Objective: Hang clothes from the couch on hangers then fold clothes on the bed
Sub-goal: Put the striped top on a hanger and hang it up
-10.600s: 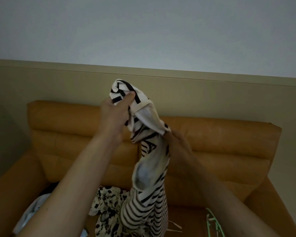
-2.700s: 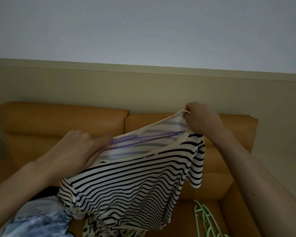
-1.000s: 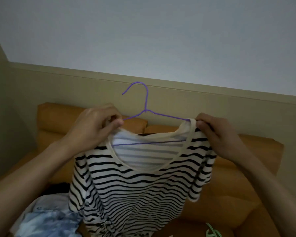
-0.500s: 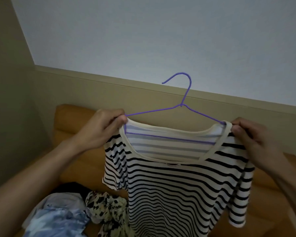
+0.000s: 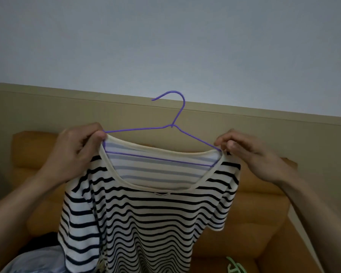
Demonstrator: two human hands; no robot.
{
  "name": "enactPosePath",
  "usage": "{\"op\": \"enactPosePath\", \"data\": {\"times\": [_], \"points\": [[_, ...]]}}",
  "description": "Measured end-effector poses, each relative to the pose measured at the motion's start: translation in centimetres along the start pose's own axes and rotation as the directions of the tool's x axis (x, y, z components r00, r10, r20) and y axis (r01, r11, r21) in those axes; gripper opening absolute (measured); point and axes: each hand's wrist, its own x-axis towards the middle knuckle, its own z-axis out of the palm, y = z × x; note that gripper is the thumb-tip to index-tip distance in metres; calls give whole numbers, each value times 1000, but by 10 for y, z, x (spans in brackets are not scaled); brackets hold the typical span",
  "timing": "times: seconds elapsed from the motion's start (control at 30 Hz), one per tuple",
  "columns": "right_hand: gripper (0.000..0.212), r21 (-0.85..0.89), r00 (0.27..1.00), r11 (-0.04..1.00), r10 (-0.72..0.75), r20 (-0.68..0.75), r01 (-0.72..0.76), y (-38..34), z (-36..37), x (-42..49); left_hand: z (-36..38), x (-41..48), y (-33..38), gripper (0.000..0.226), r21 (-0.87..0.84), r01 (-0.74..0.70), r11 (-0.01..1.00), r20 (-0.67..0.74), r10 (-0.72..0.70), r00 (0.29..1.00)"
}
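Observation:
A black-and-white striped T-shirt (image 5: 150, 219) hangs in front of me on a purple wire hanger (image 5: 172, 125), whose hook sticks up above the cream neckline. My left hand (image 5: 75, 152) pinches the shirt's left shoulder at the hanger's end. My right hand (image 5: 250, 154) pinches the right shoulder the same way. The shirt is held up over the orange couch (image 5: 264, 203).
More clothes lie on the couch seat at the lower left: a pale blue garment (image 5: 37, 261) and something dark (image 5: 41, 241) behind it. Green hangers (image 5: 234, 267) peek out at the bottom right. A beige wall panel (image 5: 47, 111) runs behind the couch.
The shirt on its hanger has shifted a little to the left in view and now hangs more level. Both hands keep their hold on the shoulders.

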Motion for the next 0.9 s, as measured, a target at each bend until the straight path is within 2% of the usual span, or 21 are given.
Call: {"op": "enactPosePath", "data": {"times": [0.17,0.27,0.33,0.5,0.63,0.73,0.8,0.9], "points": [[19,77,979,984,149,138,-161,-19,13,7,-7,-4,-17,41,-61,-23,998,-35,21,999],[21,256,940,916,253,229,-309,-25,23,4,-12,-7,-30,45,-82,-4,997,-33,1,999],[19,397,929,845,282,239,-359,-29,30,3,-10,-4,-39,43,-115,-9,993,-18,7,1000],[16,538,907,736,392,156,-410,-47,51,-12,18,10,-66,39,-137,-73,988,65,83,994],[16,622,896,670,424,128,-406,-69,62,-49,53,22,-66,39,-194,-52,980,178,87,980],[12,633,868,653,492,61,-415,-92,62,-85,83,27,-44,27,-271,9,963,245,59,968],[10,654,848,646,530,-13,-394,-109,59,-111,100,27,-22,23,-304,46,952,224,24,974],[11,670,815,658,564,-135,-344,-145,55,-150,117,20,22,38,-358,128,925,164,-72,984]]}}
